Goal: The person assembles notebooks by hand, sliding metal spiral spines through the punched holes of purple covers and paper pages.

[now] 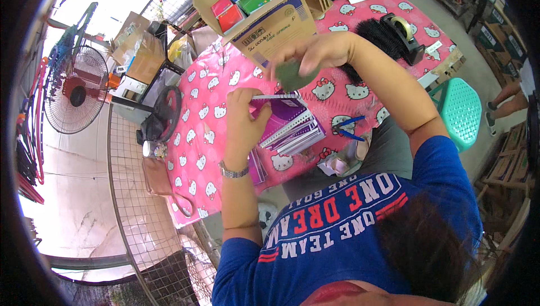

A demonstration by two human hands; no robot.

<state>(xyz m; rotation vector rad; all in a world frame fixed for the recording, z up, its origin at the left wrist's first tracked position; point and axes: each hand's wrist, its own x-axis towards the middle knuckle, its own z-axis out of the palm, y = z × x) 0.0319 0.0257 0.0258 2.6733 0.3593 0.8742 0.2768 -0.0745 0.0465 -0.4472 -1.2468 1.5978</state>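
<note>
My left hand [247,119] grips the left end of a purple notebook [284,112], thumb on top of its cover. Along the far edge of this notebook, a thin dark spiral wire [337,103] sticks out to the right in a loose coil. My right hand [320,55], slightly blurred, is closed around a dark green pad [293,76] just above that edge. Beneath the notebook and to its right lie several more purple-and-white notebooks [304,137]. Blue-handled pliers [350,128] rest on the pink patterned tablecloth [211,131] to the right.
An open cardboard box [287,30] with coloured packs stands at the far side. Black spiral coils [374,36] lie beside a tape dispenser [409,41]. A green stool [461,112] is at the right, a fan [76,89] at the left. Someone's legs [506,100] show far right.
</note>
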